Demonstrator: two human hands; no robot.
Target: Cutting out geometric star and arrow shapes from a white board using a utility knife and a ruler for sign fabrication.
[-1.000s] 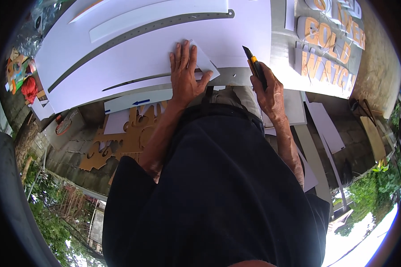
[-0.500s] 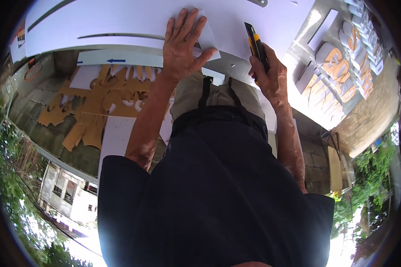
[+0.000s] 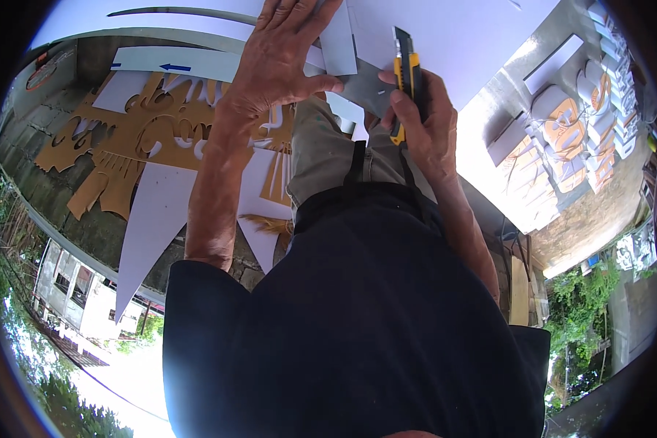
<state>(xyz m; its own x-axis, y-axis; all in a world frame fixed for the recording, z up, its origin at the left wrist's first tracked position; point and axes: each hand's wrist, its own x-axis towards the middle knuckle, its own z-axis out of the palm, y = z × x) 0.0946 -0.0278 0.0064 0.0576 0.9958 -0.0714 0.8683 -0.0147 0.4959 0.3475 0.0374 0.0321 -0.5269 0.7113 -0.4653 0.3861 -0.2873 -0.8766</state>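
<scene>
My left hand [image 3: 281, 58] lies palm down at the near edge of a large white sheet [image 3: 431, 36], fingers stretched forward and thumb out to the side. Some fingertips are cut off by the upper rim of the view. Beside that hand is a narrow white strip [image 3: 339, 44], its near end over the grey tabletop [image 3: 369, 93]. My right hand [image 3: 431, 120] is closed round a yellow and black utility knife [image 3: 409, 77]. The knife points away from me, its blade tip above the white sheet.
Brown boards with cut-out shapes [image 3: 157, 135] lie low on the left, near a pale strip with a blue arrow [image 3: 212, 66] and a pointed white sheet [image 3: 150, 212]. Several cut letter pieces [image 3: 562, 120] cover the right side of the table.
My left hand is now farther toward the upper rim of the view. The knife in my right hand has turned more upright. The table and boards have shifted within the view.
</scene>
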